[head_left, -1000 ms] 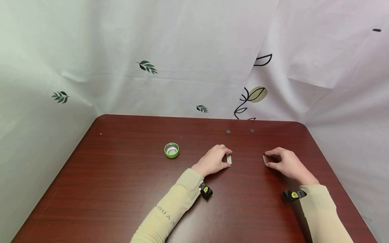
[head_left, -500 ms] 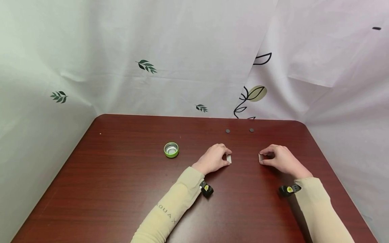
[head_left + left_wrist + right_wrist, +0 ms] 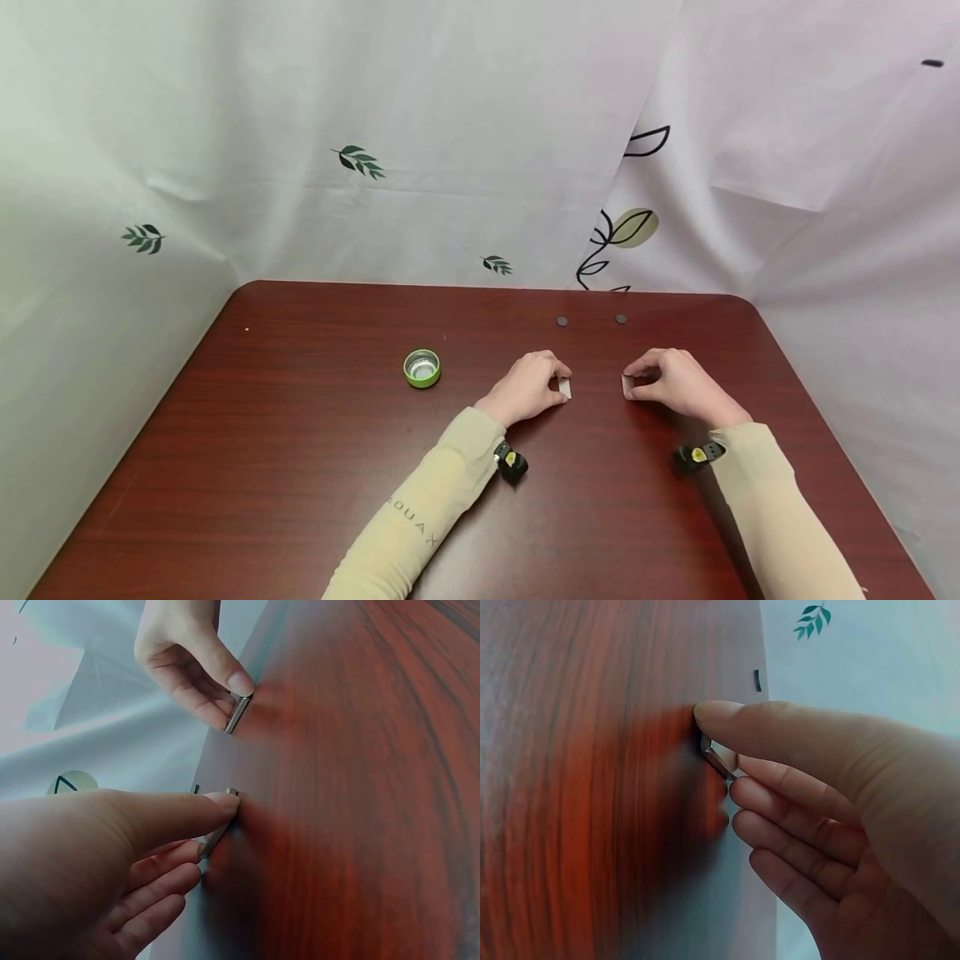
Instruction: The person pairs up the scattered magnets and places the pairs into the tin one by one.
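My left hand (image 3: pixel 525 387) pinches a thin, flat silvery rectangular piece (image 3: pixel 565 387) by its ends, between thumb and forefinger. Facing it from the right, my right hand (image 3: pixel 678 385) grips a similar silvery piece (image 3: pixel 627 385) the same way. A short gap separates the two pieces, both low over the tabletop. In the left wrist view the left hand's piece (image 3: pixel 219 829) stands on edge, and the right hand's piece (image 3: pixel 238 714) is farther off. From the right wrist, the right hand's piece (image 3: pixel 717 763) shows partly behind the thumb.
A small round green-rimmed metal tin (image 3: pixel 422 369) stands left of the hands. Two small dark discs, the left one (image 3: pixel 562 322) and the right one (image 3: pixel 621 319), lie near the back edge of the dark red wooden table (image 3: pixel 262 467). White patterned cloth (image 3: pixel 450 125) hangs around it.
My right hand has moved left with its silvery piece, so the gap to the left hand's piece has narrowed. The left hand has stayed nearly still.
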{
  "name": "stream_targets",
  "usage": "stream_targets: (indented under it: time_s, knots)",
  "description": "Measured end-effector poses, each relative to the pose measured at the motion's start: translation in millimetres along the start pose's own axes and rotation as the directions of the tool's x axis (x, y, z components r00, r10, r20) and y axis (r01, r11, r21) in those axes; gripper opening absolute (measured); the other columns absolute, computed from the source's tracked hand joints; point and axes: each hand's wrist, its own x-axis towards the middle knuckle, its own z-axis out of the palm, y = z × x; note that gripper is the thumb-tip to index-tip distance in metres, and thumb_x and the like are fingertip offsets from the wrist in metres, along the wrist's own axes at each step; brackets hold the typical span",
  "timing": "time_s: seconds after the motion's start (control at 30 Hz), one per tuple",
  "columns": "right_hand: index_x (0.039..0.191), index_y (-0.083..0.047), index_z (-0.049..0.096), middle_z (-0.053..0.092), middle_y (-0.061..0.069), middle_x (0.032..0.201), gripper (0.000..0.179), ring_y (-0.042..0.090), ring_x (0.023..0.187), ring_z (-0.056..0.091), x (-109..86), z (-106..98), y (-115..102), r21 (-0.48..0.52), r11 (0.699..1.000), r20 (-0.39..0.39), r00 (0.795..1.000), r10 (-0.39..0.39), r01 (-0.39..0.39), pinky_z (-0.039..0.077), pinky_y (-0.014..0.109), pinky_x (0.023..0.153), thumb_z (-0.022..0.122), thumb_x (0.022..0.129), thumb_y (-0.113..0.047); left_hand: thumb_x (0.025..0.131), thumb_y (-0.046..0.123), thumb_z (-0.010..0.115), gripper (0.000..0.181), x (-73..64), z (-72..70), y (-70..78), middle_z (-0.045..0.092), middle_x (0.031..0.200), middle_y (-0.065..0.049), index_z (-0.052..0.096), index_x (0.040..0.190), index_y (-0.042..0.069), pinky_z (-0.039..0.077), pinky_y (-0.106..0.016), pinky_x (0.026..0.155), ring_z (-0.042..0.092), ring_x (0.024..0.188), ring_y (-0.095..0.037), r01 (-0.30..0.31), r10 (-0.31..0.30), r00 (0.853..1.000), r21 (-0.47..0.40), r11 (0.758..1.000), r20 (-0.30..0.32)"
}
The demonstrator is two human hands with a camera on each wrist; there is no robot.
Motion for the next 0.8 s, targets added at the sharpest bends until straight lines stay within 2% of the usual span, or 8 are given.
stream_targets:
  time_s: [0.27,0.47,0.8]
  knots:
    - [0.098,-0.007,0.080,0.072,-0.001,0.093,0.025,0.019,0.086,0.066,2.7,3.7,-5.1,0.020,1.000,0.010,1.000,-0.003,0.003,0.056,0.041,0.077,0.091,0.077,-0.015,0.085,0.020,0.086,0.034,-0.4,1.8,-1.3,0.069,0.106,0.002,0.077,0.116,0.009,0.047,-0.014,0.080,0.062,0.091,-0.007,0.030,-0.031,0.999,-0.047,0.998,-0.033]
    - [0.098,-0.008,0.080,0.071,-0.002,0.093,0.025,0.018,0.086,0.067,5.6,8.1,-10.5,0.036,0.999,0.016,1.000,-0.002,0.001,0.056,0.039,0.077,0.091,0.077,-0.015,0.082,0.022,0.088,0.034,0.5,0.6,-4.3,0.070,0.101,0.005,0.078,0.113,0.011,0.047,-0.013,0.076,0.061,0.087,-0.005,0.045,-0.048,0.998,-0.080,0.996,-0.032]
    - [0.098,-0.009,0.080,0.071,-0.004,0.091,0.025,0.016,0.085,0.067,11.5,13.6,-15.5,0.041,0.999,0.011,1.000,-0.017,0.016,0.056,0.040,0.077,0.091,0.076,-0.015,0.084,0.029,0.087,0.034,2.7,-1.2,-8.8,0.068,0.101,0.003,0.078,0.112,0.011,0.049,-0.018,0.082,0.062,0.093,-0.010,0.028,-0.028,0.999,-0.001,1.000,-0.025]
